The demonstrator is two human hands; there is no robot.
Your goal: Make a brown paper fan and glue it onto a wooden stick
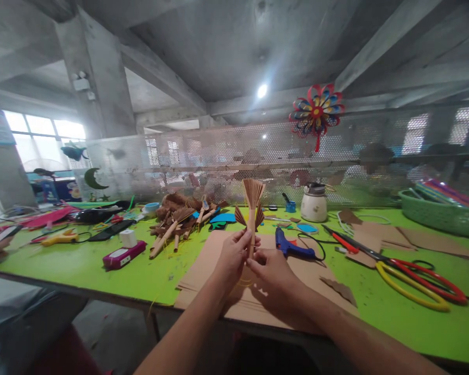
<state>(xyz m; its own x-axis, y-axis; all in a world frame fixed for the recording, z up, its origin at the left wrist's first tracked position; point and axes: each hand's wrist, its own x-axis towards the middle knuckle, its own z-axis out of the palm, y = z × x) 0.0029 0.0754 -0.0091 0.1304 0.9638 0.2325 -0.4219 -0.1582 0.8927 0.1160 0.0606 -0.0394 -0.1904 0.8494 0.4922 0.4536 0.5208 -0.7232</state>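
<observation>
One held paper figure (252, 214), one blue glue gun (295, 248), one green basket (440, 214)

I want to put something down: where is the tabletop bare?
Front left, green tabletop looks bare between the magenta power strip and the brown paper sheets; front right, between those sheets and the large scissors. It is crowded beyond the left hand, with a heap of rolled brown paper, and beyond the right hand, with a blue glue gun.

Hazy glare around ceiling lamp (262, 91)

Paper piece (252, 214) partly behind left hand (233, 255), green basket (433, 212) cut by right edge
</observation>
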